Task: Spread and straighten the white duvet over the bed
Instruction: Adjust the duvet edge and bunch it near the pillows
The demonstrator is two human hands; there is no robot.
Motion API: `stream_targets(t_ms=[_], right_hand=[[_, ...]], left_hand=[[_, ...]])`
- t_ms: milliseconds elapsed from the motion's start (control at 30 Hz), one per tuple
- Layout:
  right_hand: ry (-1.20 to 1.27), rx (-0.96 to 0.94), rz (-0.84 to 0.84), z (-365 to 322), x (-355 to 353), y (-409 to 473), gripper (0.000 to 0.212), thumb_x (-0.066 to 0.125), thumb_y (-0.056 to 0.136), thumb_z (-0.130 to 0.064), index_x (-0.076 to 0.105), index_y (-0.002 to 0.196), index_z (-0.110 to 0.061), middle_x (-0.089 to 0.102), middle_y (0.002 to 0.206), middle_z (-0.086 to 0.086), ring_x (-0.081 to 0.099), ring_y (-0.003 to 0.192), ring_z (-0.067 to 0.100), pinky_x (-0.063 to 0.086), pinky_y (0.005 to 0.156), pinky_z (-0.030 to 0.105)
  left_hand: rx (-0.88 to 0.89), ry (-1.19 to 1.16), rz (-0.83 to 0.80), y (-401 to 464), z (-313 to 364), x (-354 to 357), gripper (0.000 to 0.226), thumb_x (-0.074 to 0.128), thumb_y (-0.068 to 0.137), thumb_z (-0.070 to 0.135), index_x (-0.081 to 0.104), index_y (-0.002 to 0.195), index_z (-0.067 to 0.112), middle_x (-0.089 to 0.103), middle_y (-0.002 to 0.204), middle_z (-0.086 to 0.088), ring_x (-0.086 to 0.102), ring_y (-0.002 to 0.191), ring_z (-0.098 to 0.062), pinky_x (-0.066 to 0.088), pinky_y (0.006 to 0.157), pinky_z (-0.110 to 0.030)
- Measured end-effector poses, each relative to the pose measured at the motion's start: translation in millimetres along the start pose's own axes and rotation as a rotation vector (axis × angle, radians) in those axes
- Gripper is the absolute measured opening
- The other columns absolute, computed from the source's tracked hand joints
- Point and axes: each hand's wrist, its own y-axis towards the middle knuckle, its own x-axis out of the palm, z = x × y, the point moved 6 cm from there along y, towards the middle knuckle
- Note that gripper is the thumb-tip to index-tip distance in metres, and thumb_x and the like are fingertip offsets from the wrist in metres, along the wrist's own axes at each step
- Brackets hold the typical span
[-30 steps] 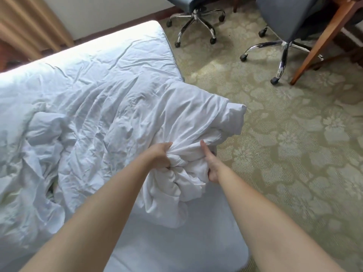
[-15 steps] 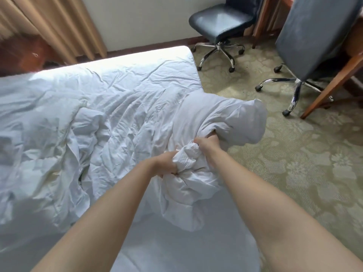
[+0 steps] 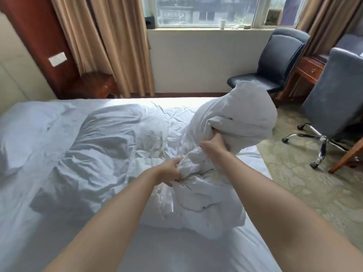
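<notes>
Hotel bed point(image 3: 176, 252) by window; both hands now hoist bunched duvet point(image 3: 231, 118) higher: left hand point(image 3: 170, 171), right hand point(image 3: 213, 145) clenched in fabric. Ready to fling, still crumpled.

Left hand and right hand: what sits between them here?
Only bunched white duvet. In the head view, left hand and right hand both grip that fabric, with nothing else between them.
</notes>
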Motion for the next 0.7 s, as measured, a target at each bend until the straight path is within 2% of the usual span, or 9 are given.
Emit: stream_targets(t_ms=[67, 133, 267, 400, 467, 567, 633, 700], right_hand=[[-0.076, -0.028, 0.016, -20, 25, -11, 0.068, 0.058, 0.063, -0.03, 0.046, 0.129, -0.039, 0.063, 0.106, -0.007, 0.06, 0.102, 0.025, 0.048, 0.095, 0.038], [-0.132, -0.061, 0.015, -45, 45, -17, 0.062, 0.056, 0.07, -0.028, 0.044, 0.13, -0.039, 0.061, 0.108, -0.004, 0.057, 0.104, 0.027, 0.046, 0.097, 0.039], [-0.22, -0.133, 0.007, -109, 82, -9, 0.063, 0.051, 0.076, -0.025, 0.041, 0.136, -0.041, 0.063, 0.113, 0.0, 0.055, 0.109, 0.032, 0.039, 0.102, 0.041], [-0.305, -0.246, -0.049, -187, 135, -1, 0.047, 0.044, 0.085, -0.031, 0.047, 0.132, -0.032, 0.063, 0.119, 0.003, 0.055, 0.115, 0.032, 0.037, 0.104, 0.043], [-0.351, -0.315, -0.091, -230, 171, -2, 0.042, 0.041, 0.089, -0.034, 0.05, 0.129, -0.026, 0.06, 0.123, 0.004, 0.053, 0.118, 0.03, 0.036, 0.104, 0.043], [-0.436, -0.408, -0.159, -284, 240, -10, 0.037, 0.043, 0.093, -0.032, 0.053, 0.127, -0.021, 0.057, 0.127, 0.003, 0.048, 0.124, 0.028, 0.032, 0.108, 0.04], [-0.466, -0.452, -0.185, -307, 292, -14, 0.036, 0.042, 0.094, -0.027, 0.052, 0.128, -0.02, 0.055, 0.128, 0.003, 0.047, 0.125, 0.028, 0.032, 0.108, 0.038], [-0.481, -0.482, -0.186, -318, 350, -14, 0.033, 0.046, 0.09, -0.025, 0.054, 0.122, -0.023, 0.06, 0.117, 0.004, 0.054, 0.113, 0.03, 0.04, 0.096, 0.035]], left_hand=[[0.012, -0.033, 0.007, -17, -16, -21, 0.045, 0.046, 0.062, 0.007, 0.057, 0.101, 0.029, 0.059, 0.088, -0.003, 0.06, 0.067, -0.015, 0.048, 0.048, -0.022], [0.025, -0.081, 0.036, -25, -27, -43, 0.052, 0.044, 0.056, 0.01, 0.056, 0.104, 0.024, 0.059, 0.085, -0.002, 0.059, 0.066, -0.014, 0.048, 0.047, -0.022], [0.06, -0.209, 0.092, -31, -36, -107, 0.05, 0.041, 0.053, 0.004, 0.06, 0.097, 0.02, 0.056, 0.081, -0.004, 0.055, 0.066, -0.017, 0.049, 0.055, -0.027], [0.081, -0.272, 0.179, -51, -42, -191, 0.049, 0.04, 0.058, 0.0, 0.06, 0.098, 0.019, 0.057, 0.084, -0.004, 0.055, 0.069, -0.016, 0.049, 0.055, -0.024], [0.072, -0.294, 0.216, -65, -57, -237, 0.048, 0.037, 0.069, -0.007, 0.058, 0.107, 0.015, 0.058, 0.093, -0.006, 0.057, 0.076, -0.018, 0.051, 0.059, -0.026], [0.046, -0.334, 0.24, -84, -96, -307, 0.057, 0.032, 0.071, -0.01, 0.054, 0.121, 0.007, 0.059, 0.103, -0.009, 0.06, 0.086, -0.022, 0.053, 0.069, -0.032], [0.018, -0.403, 0.249, -95, -129, -345, 0.056, 0.03, 0.073, -0.012, 0.055, 0.119, 0.008, 0.061, 0.097, -0.008, 0.064, 0.078, -0.018, 0.054, 0.067, -0.03], [-0.01, -0.451, 0.263, -98, -168, -375, 0.057, 0.032, 0.07, -0.011, 0.059, 0.113, 0.014, 0.066, 0.092, -0.006, 0.067, 0.072, -0.015, 0.054, 0.06, -0.027]])
